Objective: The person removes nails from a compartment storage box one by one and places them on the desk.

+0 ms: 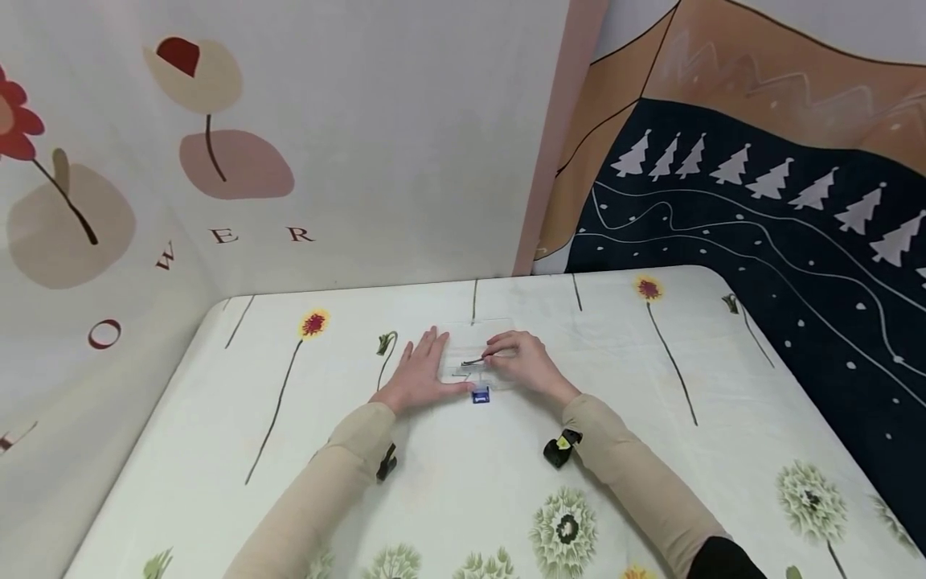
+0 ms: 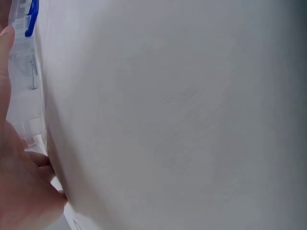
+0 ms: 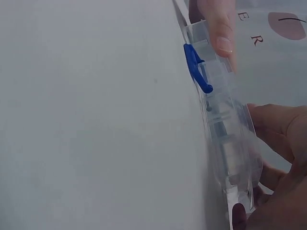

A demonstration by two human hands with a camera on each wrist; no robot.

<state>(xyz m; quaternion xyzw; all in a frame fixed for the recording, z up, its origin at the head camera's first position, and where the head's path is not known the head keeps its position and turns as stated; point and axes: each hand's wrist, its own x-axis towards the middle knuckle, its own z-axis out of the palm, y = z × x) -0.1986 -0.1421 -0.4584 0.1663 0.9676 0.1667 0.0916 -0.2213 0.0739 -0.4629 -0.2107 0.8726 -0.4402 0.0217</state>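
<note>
A clear plastic compartment box (image 1: pixel 477 334) with a blue latch (image 1: pixel 481 395) lies on the table, between the two hands. My left hand (image 1: pixel 419 379) rests against its left side with fingers fairly straight, the thumb reaching along the front edge near the latch. Over the box, my right hand (image 1: pixel 530 366) pinches a slim dark metal piece (image 1: pixel 473 362), too small to name. Through the wall, the left wrist view shows a thin metal pin (image 2: pixel 33 74) inside the box. In the right wrist view the right hand (image 3: pixel 283 153) is beside the box, its fingertips partly hidden.
The white tablecloth (image 1: pixel 463 474) has printed flowers and lies fairly flat. A pale printed curtain (image 1: pixel 405 145) stands behind the table, and a dark blue cloth with white trees (image 1: pixel 723 217) hangs at the right. Each wrist wears a black camera (image 1: pixel 558 452).
</note>
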